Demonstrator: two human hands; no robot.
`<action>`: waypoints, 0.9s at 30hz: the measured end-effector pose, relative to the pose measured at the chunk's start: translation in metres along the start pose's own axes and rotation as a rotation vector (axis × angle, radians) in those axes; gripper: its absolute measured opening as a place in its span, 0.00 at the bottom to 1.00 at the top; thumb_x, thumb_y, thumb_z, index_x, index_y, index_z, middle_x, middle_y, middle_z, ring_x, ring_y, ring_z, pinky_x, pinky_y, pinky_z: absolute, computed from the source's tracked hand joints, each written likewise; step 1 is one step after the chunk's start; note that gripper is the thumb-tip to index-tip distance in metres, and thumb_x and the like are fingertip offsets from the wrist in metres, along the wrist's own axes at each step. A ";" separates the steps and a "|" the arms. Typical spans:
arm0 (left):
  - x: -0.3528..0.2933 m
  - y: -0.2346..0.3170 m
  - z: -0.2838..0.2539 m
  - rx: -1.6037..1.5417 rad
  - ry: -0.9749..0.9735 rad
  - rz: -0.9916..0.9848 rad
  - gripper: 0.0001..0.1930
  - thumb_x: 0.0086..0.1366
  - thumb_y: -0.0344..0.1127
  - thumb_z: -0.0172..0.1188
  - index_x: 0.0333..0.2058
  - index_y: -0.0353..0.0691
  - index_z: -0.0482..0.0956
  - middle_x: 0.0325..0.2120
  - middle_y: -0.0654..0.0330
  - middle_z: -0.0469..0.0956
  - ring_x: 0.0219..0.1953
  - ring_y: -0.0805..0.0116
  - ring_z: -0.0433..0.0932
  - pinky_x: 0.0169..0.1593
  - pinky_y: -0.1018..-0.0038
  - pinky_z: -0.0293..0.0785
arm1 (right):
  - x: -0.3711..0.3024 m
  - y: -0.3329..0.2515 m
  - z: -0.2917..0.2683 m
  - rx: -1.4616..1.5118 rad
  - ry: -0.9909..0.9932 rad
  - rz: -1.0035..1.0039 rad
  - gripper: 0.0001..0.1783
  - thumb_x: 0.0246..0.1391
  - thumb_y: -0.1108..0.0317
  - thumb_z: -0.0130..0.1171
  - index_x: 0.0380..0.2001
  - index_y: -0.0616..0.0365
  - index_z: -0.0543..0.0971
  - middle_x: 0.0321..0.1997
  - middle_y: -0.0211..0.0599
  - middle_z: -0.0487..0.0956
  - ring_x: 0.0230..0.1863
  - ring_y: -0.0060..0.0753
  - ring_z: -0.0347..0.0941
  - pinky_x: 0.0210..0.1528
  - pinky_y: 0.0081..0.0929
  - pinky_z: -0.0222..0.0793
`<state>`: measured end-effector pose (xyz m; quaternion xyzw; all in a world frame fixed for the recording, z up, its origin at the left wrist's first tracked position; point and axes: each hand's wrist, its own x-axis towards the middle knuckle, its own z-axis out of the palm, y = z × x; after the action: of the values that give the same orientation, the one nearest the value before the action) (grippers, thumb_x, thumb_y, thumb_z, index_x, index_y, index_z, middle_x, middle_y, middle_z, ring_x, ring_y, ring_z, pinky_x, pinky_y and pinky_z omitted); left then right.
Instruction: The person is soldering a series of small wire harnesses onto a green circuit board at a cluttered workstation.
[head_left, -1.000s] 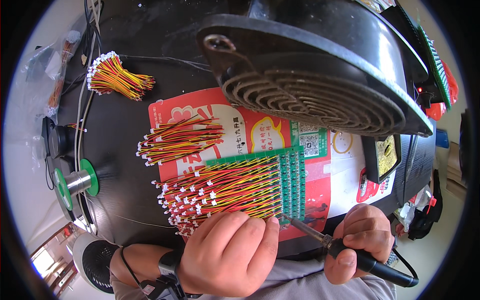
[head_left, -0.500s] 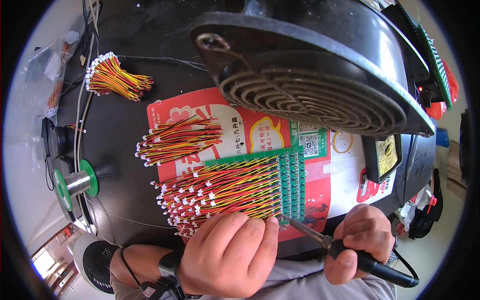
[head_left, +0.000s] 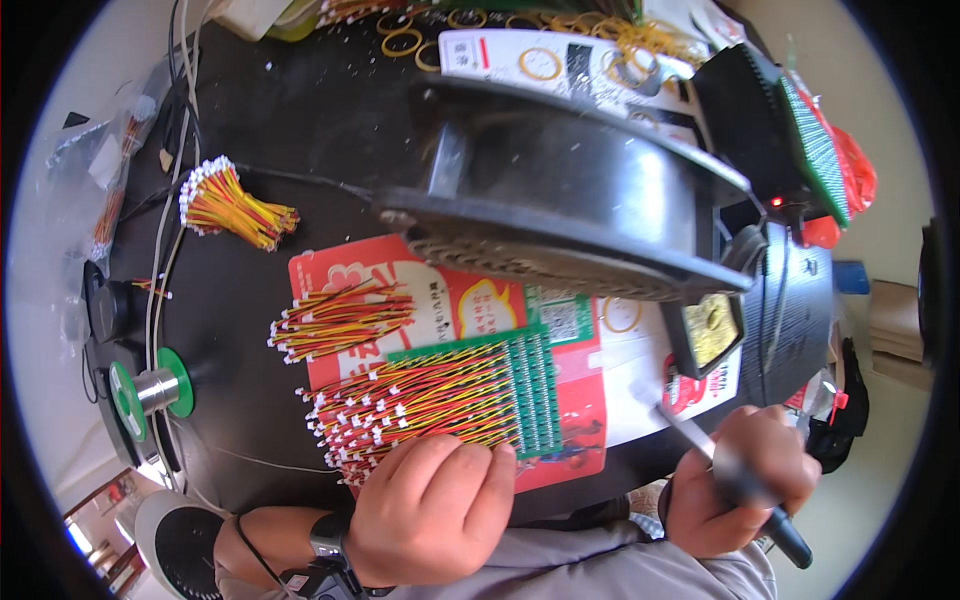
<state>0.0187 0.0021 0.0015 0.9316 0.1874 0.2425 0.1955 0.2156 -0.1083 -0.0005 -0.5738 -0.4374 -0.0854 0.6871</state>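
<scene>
My left hand [head_left: 432, 510] is closed, thumb and fingertips pressed together at the near edge of a green circuit board panel [head_left: 533, 390]. Whatever lies in that pinch is hidden. Rows of red, yellow and black wires [head_left: 440, 390] run leftward from the panel and end in white connectors. My right hand [head_left: 735, 490] grips a black-handled soldering iron [head_left: 790, 540], its tip raised off the board to the right and smeared by motion. Loose wires of the same kind [head_left: 340, 318] lie behind the panel. A thin strand leads from the solder spool [head_left: 157, 391] toward my left hand.
A black fan [head_left: 570, 200] stands over the far side of the panel. To its right is a holder with a yellow cleaning pad [head_left: 713, 330]. A bundled wire stack [head_left: 236, 205] lies at the far left. The panel rests on a red printed sheet [head_left: 580, 400].
The soldering iron has left the wire ends at the board and swung right with my right hand. My left hand stays pinched at the board's edge. The view has shifted, showing more of the far table.
</scene>
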 end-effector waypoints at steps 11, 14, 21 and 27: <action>0.003 -0.002 -0.006 -0.054 -0.060 -0.024 0.10 0.46 0.23 0.65 0.31 0.33 0.83 0.24 0.60 0.73 0.25 0.62 0.74 0.28 0.69 0.73 | 0.050 0.024 -0.014 -0.674 -0.464 -0.293 0.18 0.61 0.64 0.59 0.49 0.63 0.72 0.31 0.47 0.74 0.28 0.40 0.70 0.26 0.35 0.65; 0.003 -0.003 -0.007 -0.051 -0.038 -0.009 0.10 0.45 0.24 0.65 0.31 0.33 0.83 0.25 0.60 0.73 0.26 0.62 0.74 0.28 0.69 0.73 | 0.039 0.027 -0.012 -0.522 -0.133 -0.461 0.17 0.62 0.69 0.58 0.50 0.67 0.71 0.30 0.49 0.75 0.24 0.37 0.69 0.26 0.33 0.67; 0.003 -0.002 -0.007 -0.078 -0.045 -0.009 0.10 0.46 0.24 0.65 0.31 0.33 0.83 0.25 0.60 0.73 0.26 0.62 0.74 0.27 0.70 0.73 | 0.032 0.018 -0.031 -0.571 -0.251 -0.137 0.18 0.61 0.72 0.60 0.53 0.64 0.72 0.40 0.53 0.79 0.34 0.37 0.77 0.38 0.32 0.75; -0.001 -0.004 -0.005 -0.070 -0.039 -0.020 0.10 0.46 0.24 0.66 0.31 0.33 0.82 0.25 0.60 0.73 0.26 0.63 0.74 0.27 0.70 0.73 | 0.011 -0.008 -0.023 -0.400 -0.041 0.045 0.26 0.60 0.55 0.63 0.52 0.62 0.69 0.40 0.42 0.76 0.37 0.31 0.71 0.40 0.25 0.69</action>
<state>0.0142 0.0063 0.0035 0.9269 0.1844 0.2285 0.2339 0.2289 -0.1270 0.0138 -0.7100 -0.4129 -0.1434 0.5521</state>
